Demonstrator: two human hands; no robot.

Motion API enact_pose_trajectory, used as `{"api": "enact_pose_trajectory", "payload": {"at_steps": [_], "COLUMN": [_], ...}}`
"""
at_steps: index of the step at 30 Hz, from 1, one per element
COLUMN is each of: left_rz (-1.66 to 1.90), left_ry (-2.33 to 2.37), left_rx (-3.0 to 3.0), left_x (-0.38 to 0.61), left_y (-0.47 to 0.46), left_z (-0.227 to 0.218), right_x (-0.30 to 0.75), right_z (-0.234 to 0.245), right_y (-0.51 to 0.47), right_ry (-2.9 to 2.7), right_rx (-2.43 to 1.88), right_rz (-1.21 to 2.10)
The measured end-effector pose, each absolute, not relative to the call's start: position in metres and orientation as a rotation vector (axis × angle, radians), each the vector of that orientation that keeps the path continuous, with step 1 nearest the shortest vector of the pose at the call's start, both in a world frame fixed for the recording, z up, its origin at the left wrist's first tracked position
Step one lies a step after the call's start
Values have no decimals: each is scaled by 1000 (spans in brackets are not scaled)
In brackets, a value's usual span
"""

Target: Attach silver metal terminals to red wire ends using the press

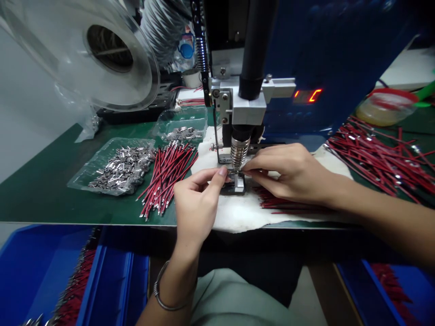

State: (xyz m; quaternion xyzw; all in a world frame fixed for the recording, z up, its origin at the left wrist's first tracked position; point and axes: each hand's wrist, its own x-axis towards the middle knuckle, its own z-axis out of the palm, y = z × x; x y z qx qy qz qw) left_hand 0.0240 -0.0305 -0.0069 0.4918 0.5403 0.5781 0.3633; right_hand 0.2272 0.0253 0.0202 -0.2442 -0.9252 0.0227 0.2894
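My left hand (199, 197) is pinched, thumb against fingers, at the left side of the small metal die (239, 182) of a press. Whatever sits between its fingertips is too small to name. From the right, my right hand (288, 172) also closes its thumb and fingertips at the die, and what they hold is hidden. Directly above the fingertips is the press's spring-wrapped ram (239, 149). Beneath my right hand lie red and black wires (277, 201) on a white sheet (227, 215).
Left of my hands lie a bundle of red and black wires (170, 176) and a clear tray (79, 179) of metal terminals. Another bigger wire pile (384, 158) is at right, near a red-lidded tub (387, 108). Blue bins (44, 258) stand below the table edge. A large reel (142, 86) hangs upper left.
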Motion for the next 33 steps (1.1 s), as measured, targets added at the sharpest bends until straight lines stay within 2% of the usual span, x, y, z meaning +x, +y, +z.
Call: {"api": "enact_pose_trajectory", "payload": {"at_steps": [23,29,33], "left_rz": [1500,1707,1635], "left_ry": [1406,1663,1582], "left_rx": [1223,1492,1723], "left_x": [26,26,30], "left_y": [-31,-53,-74], "left_z": [-4,-11,-11], "right_x": [225,229,229], "right_z": [16,22,25], "right_y": [25,12,0], "right_ry": [-2400,-2272,-2231], "right_rx": [-569,-386,-350], "right_rz": [-64,-307,-238]}}
